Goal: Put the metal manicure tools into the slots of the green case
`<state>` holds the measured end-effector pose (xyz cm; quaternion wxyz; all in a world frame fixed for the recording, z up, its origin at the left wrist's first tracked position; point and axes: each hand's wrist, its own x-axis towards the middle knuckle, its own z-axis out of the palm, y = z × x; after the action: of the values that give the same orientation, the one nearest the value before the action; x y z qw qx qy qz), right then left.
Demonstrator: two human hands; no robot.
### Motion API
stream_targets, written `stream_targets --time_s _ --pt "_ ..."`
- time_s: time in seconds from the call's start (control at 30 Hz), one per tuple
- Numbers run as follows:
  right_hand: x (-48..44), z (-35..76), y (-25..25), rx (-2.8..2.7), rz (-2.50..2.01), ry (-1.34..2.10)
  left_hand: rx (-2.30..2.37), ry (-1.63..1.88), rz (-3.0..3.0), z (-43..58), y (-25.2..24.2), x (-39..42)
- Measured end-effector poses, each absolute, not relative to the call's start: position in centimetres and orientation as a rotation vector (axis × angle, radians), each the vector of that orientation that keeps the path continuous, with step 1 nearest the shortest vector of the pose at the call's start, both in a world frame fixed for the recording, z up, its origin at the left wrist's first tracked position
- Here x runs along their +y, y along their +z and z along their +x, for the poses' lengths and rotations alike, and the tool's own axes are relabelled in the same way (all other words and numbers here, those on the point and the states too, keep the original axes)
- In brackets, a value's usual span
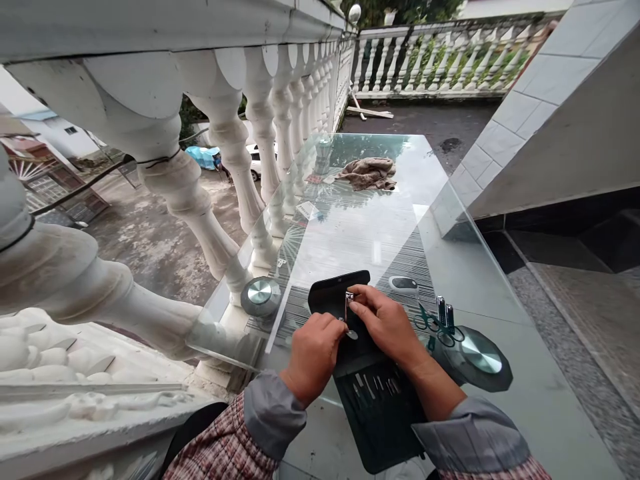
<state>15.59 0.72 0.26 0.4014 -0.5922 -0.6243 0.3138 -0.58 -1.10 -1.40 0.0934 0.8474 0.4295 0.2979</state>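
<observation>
A black manicure case lies unfolded on the glass table, with several slim metal tools in its lower part. My right hand is closed, pinching a shiny nail clipper over the upper part of the case. Just left of it, my left hand is closed too, its fingertips at the case's middle; what they pinch is too small to make out. Right of the case lie small dark scissors and two more clippers.
The glass table stands beside white balusters. A crumpled brown cloth lies near its far end. A grey-and-white oval object is beyond my right hand. Round metal discs show at the table's supports.
</observation>
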Motion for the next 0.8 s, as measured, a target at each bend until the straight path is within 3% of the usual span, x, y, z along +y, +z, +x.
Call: stream_targets --time_s 0.33,0.8 --pt "1.49 15.38 0.66 -1.812 -1.535 0.844 1.366 0.732 2.241 0.10 -0.73 -0.43" --pt "1.39 15.73 0.56 -1.651 -1.617 0.938 1.357 0.796 2.252 0.15 -0.93 -0.57"
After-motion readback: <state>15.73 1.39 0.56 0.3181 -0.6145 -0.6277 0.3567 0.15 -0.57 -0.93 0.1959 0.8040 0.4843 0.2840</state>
